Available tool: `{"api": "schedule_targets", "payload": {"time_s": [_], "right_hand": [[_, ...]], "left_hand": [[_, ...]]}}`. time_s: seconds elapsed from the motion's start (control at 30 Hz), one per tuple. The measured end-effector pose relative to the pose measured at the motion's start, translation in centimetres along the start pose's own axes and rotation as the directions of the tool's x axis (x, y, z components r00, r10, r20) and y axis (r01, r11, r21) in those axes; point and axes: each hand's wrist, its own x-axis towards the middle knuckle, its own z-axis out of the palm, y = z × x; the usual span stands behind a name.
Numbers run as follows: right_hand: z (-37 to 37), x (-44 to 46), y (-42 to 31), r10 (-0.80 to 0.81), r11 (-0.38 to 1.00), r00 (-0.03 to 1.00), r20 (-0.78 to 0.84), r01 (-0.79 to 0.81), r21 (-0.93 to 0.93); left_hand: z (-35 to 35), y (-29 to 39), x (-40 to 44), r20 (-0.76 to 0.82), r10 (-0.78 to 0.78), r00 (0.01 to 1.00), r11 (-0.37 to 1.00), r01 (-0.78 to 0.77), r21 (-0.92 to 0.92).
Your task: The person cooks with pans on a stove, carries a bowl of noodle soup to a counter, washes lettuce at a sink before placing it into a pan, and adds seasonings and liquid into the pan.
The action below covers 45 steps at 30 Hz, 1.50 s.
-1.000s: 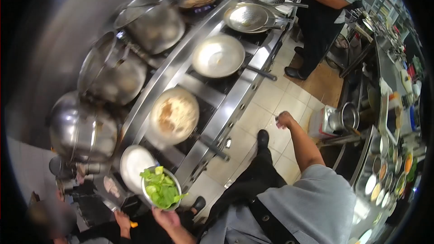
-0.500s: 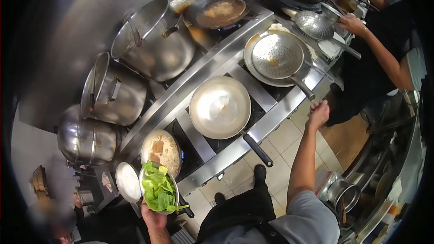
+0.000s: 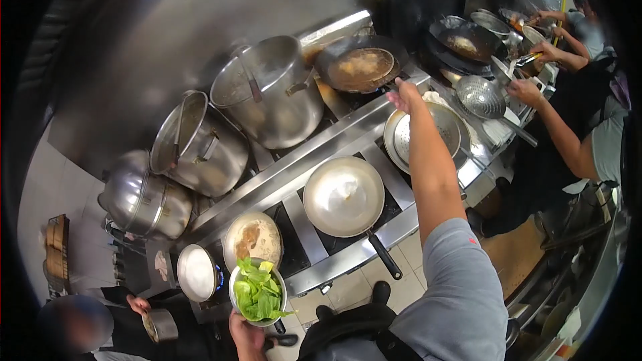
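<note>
My left hand (image 3: 248, 331) grips the rim of a round bowl (image 3: 283, 292) at the lower middle. Leafy greens (image 3: 257, 291) fill it, one leaf hanging over the edge. Behind the bowl is a pan of pale broth with a brown patch (image 3: 253, 238), and the bowl hides part of that pan. My right arm stretches across the stove, and my right hand (image 3: 405, 97) is at the near edge of a dark wok (image 3: 329, 67) with brown liquid on a back burner. Its fingers look partly extended beside the wok's handle, nothing visible inside them.
A light frying pan (image 3: 344, 195) sits mid-stove, its black handle jutting over the front edge. Large pots (image 3: 273, 117) line the back. A perforated skimmer (image 3: 451, 135) lies beneath my forearm. Co-workers stand right and lower left, one holding a small pot (image 3: 165, 327).
My right hand has moved from beside the skimmer's handle up and left to the back wok. The left hand still holds the bowl of greens. My view has shifted, showing more of the back wall.
</note>
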Motion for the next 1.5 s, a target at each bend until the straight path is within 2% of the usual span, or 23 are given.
{"api": "schedule_targets", "payload": {"time_s": [0.03, 0.07, 0.13, 0.17, 0.27, 0.3, 0.4, 0.6, 0.7, 0.8, 0.87, 1.0, 1.07, 1.1, 1.27, 1.33, 1.37, 1.47, 1.5], "right_hand": [[0.8, 0.7, 0.1, 0.045, 0.986, 0.998, 0.035, -0.050, 0.161], [1.4, 1.3, 0.5, 0.043, 0.986, 0.998, 0.039, -0.049, 0.159], [2.3, 1.6, 1.7, -0.116, 0.985, 0.984, 0.138, 0.096, 0.145], [3.1, 0.1, 1.9, -0.177, 0.978, 0.979, 0.099, 0.164, 0.126], [4.3, -3.4, 2.6, -0.195, 0.965, 0.981, 0.002, 0.191, 0.182], [4.0, -4.1, 2.9, -0.213, 0.952, 0.975, 0.055, 0.195, 0.237], [4.4, -5.3, 2.9, -0.201, 0.937, 0.980, 0.006, 0.190, 0.294], [4.9, -7.5, 2.0, -0.230, 0.943, 0.973, -0.024, 0.229, 0.243], [4.6, -7.9, 2.5, -0.252, 0.932, 0.967, -0.040, 0.254, 0.257], [5.2, -7.3, 2.7, -0.278, 0.927, 0.960, -0.033, 0.277, 0.252], [4.9, -8.2, 3.5, -0.262, 0.940, 0.964, -0.046, 0.266, 0.215], [5.1, -8.5, 3.2, -0.269, 0.941, 0.961, -0.067, 0.277, 0.194], [5.2, -8.5, 3.8, -0.298, 0.926, 0.951, -0.082, 0.309, 0.219], [5.3, -8.6, 3.6, -0.274, 0.926, 0.954, -0.122, 0.296, 0.235], [5.5, -8.7, 3.4, -0.291, 0.915, 0.953, -0.085, 0.303, 0.267], [5.5, -9.0, 3.7, -0.234, 0.932, 0.963, -0.132, 0.261, 0.253], [5.3, -9.0, 4.0, -0.281, 0.910, 0.952, -0.122, 0.305, 0.280], [4.0, -10.7, 4.3, -0.280, 0.880, 0.952, -0.121, 0.305, 0.363], [2.8, -11.5, 4.9, -0.337, 0.868, 0.940, -0.045, 0.329, 0.373]], "left_hand": [[-0.5, -0.1, -0.1, -0.056, -0.012, 0.998, 1.000, 0.011, -0.008], [-1.0, -0.2, -0.2, -0.059, -0.009, 0.998, 1.000, 0.008, -0.011], [-1.8, -0.2, -0.6, -0.058, 0.020, 0.998, 1.000, -0.021, -0.018], [-2.0, -0.2, -0.7, -0.060, 0.017, 0.998, 1.000, -0.018, -0.021], [-2.6, -0.4, -0.9, -0.078, 0.073, 0.994, 0.997, -0.076, -0.033], [-2.8, -0.3, -1.0, -0.097, 0.070, 0.993, 0.997, -0.073, -0.034], [-4.5, -0.6, -1.0, -0.090, 0.080, 0.993, 0.995, -0.085, -0.045], [-3.7, -0.3, -0.6, -0.019, 0.087, 0.996, 0.994, -0.088, -0.064], [-4.5, -0.9, -1.0, -0.080, 0.104, 0.991, 0.991, -0.110, -0.076], [-3.2, -0.2, -1.2, -0.002, 0.121, 0.993, 0.992, -0.121, -0.037], [-4.2, -0.8, -1.3, -0.094, 0.136, 0.986, 0.984, -0.145, -0.100], [-5.6, -1.1, -1.1, -0.131, 0.150, 0.980, 0.985, -0.160, -0.066], [-5.9, -0.6, -1.4, -0.112, 0.115, 0.987, 0.991, -0.122, -0.050], [-5.6, -0.2, -1.6, -0.041, 0.106, 0.994, 0.993, -0.108, -0.044], [-6.3, -0.5, -0.5, -0.078, 0.143, 0.987, 0.985, -0.150, -0.083], [-6.6, -0.7, -0.8, -0.083, 0.140, 0.987, 0.988, -0.145, -0.059], [-6.8, -0.6, -1.2, -0.086, 0.132, 0.987, 0.989, -0.137, -0.053], [-7.0, -0.4, -0.8, -0.055, 0.118, 0.991, 0.992, -0.120, -0.031], [-7.3, -0.5, -0.7, -0.044, 0.128, 0.991, 0.991, -0.130, -0.044]]}}
